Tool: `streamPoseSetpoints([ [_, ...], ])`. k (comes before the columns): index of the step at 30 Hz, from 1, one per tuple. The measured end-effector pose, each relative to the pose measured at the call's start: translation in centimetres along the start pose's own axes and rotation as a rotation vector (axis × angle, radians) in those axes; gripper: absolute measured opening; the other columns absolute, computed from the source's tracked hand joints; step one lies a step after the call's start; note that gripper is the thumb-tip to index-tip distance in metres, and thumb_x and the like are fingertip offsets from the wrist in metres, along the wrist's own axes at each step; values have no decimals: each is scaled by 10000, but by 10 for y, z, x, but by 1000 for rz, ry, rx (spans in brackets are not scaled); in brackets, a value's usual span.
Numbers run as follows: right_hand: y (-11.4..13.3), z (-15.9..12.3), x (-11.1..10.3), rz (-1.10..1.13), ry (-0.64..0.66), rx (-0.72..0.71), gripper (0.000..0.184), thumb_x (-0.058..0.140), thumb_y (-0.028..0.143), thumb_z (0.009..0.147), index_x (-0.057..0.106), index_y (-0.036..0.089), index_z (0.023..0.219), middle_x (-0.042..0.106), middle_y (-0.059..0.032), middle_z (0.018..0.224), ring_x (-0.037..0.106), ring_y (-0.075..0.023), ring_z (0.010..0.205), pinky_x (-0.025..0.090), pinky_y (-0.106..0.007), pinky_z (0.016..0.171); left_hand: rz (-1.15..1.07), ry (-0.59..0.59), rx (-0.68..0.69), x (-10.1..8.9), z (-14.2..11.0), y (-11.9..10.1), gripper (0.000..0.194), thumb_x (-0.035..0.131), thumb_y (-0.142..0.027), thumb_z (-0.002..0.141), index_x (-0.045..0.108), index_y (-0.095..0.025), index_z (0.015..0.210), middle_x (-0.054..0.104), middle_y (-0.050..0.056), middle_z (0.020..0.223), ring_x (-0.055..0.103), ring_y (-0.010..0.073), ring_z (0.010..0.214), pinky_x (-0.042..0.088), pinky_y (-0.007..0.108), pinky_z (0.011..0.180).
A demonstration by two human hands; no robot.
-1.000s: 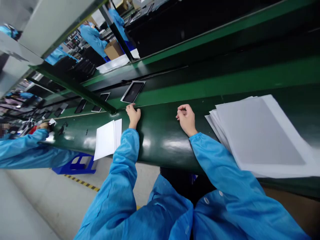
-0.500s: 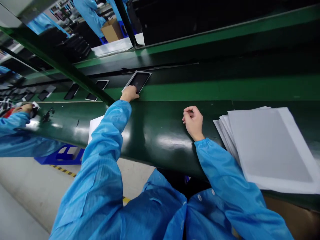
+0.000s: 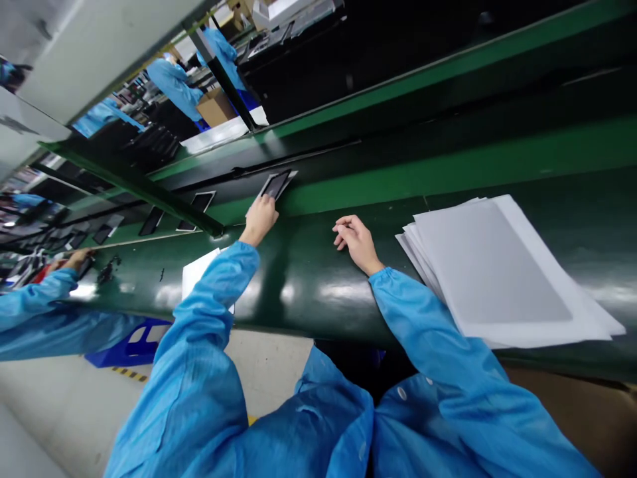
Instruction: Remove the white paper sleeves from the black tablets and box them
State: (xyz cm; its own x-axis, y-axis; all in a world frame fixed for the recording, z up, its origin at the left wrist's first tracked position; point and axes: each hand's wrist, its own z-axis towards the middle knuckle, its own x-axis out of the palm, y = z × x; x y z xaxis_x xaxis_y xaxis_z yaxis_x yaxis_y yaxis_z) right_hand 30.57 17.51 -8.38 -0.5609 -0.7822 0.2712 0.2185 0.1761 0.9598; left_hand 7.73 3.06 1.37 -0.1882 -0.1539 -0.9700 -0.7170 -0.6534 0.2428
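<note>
My left hand (image 3: 262, 218) is closed on the near end of a dark, flat, tablet-like panel (image 3: 277, 183) on the green conveyor. The panel is tilted up a little, with a white sheet (image 3: 290, 179) partly showing beneath it. Its gripped end is hidden by my fingers. My right hand (image 3: 357, 242) hovers over the rounded green ledge, loosely curled with fingers apart and nothing in it. Right of it lies a stack of white sheets (image 3: 497, 272) with a grey area on the top one. White paper (image 3: 198, 271) lies beside my left forearm.
More dark panels on white sheets (image 3: 198, 210) lie leftward along the belt. A slanting green post (image 3: 164, 199) stands close to my left hand. At far left, a co-worker's hand (image 3: 77, 259) handles things near a blue stool (image 3: 124, 345).
My left hand has taken hold of the dark panel and tipped it up from its sheet. My right hand's fingers have loosened. The camera view has shifted.
</note>
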Motion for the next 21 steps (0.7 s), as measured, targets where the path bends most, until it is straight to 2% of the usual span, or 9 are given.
streamPoseSetpoints([
  [3, 2, 1, 2, 293, 143, 173, 540, 784, 627, 792, 519, 274, 1102, 716, -41, 1103, 738, -194, 864, 650, -362, 733, -16, -44, 78, -3, -45, -35, 303, 475, -109, 959, 683, -98, 1180, 680, 230, 1240, 639, 359, 1233, 573, 419, 978],
  [6, 1, -1, 6, 464, 208, 330, 591, 842, 534, 771, 462, 301, 1160, 712, -35, 1184, 761, -226, 991, 667, -469, 876, -12, -68, 233, -1, -91, -74, 330, 493, -109, 956, 690, -112, 1220, 698, 184, 1133, 668, 321, 1122, 593, 377, 859],
  [8, 0, -3, 8, 454, 214, 353, 588, 850, 472, 765, 449, 309, 1163, 715, -22, 1173, 756, -228, 1006, 657, -491, 915, -23, -104, 360, 1, -116, -98, 393, 493, -109, 961, 665, -109, 1313, 699, 157, 1080, 671, 298, 1065, 589, 359, 805],
  [11, -1, -5, 11, 383, 133, 287, 554, 831, 366, 728, 475, 305, 1148, 727, -7, 1169, 733, -220, 1061, 618, -465, 1011, -73, -181, 542, 3, -144, -120, 531, 480, -120, 983, 542, -109, 1510, 699, 134, 1082, 665, 275, 1021, 579, 368, 817],
  [14, 0, -4, 11, 329, 37, 263, 494, 755, 265, 679, 524, 279, 1115, 744, -6, 1129, 719, -221, 1081, 567, -437, 1092, -173, -296, 615, 10, -160, -117, 601, 538, -215, 1012, 433, -144, 1600, 676, 168, 1260, 652, 303, 1128, 566, 435, 939],
  [16, 2, -2, 10, 326, 20, 295, 427, 705, 246, 664, 548, 264, 1060, 754, -1, 1067, 721, -233, 1059, 566, -441, 1085, -247, -415, 542, 20, -168, -102, 604, 607, -279, 1010, 430, -169, 1577, 637, 192, 1339, 630, 332, 1208, 544, 484, 1010],
  [18, 4, -1, 8, 347, 19, 330, 377, 689, 243, 659, 560, 261, 1013, 760, 8, 1022, 723, -245, 1039, 583, -443, 1047, -306, -527, 428, 33, -175, -85, 559, 653, -288, 1005, 451, -173, 1513, 624, 193, 1312, 630, 329, 1204, 542, 495, 1021],
  [21, 7, 0, 7, 376, 30, 373, 368, 696, 234, 645, 594, 262, 997, 768, 15, 974, 730, -252, 1002, 606, -423, 974, -385, -600, 343, 54, -188, -65, 367, 603, -199, 1035, 489, -181, 1384, 639, 144, 1200, 661, 259, 1104, 574, 408, 952],
])
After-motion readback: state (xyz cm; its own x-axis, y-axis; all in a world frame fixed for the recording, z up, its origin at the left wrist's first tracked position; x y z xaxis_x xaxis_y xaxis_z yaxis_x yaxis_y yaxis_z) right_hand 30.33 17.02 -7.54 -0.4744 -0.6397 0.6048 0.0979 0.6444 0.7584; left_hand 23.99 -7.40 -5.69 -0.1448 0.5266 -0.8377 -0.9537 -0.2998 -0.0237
